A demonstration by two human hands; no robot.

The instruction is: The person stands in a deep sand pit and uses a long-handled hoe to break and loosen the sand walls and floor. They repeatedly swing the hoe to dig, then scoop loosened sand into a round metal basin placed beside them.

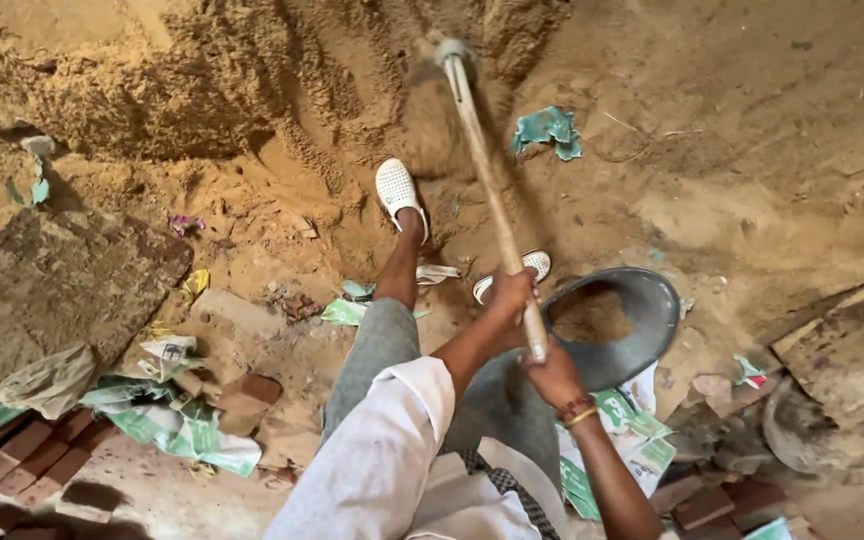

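Observation:
Both my hands grip a long wooden handle (482, 170) that slants up and away from me. My left hand (508, 298), on the arm with the white sleeve, holds it higher up. My right hand (555, 376), with a bangle at the wrist, holds the near end. The tool's head (449, 52) is blurred and sits at the foot of a heap of yellow-brown sand (202, 90). A dark round metal pan (652, 320) with a little sand in it lies on the ground just right of my hands. My feet in white shoes (398, 192) stand on the sand.
Red bricks (32, 460) lie at the lower left and more bricks (712, 505) at the lower right. Torn green-and-white sacks (182, 430) litter the ground. A flat stone slab (52, 290) is on the left. A teal scrap (549, 128) lies beyond the handle.

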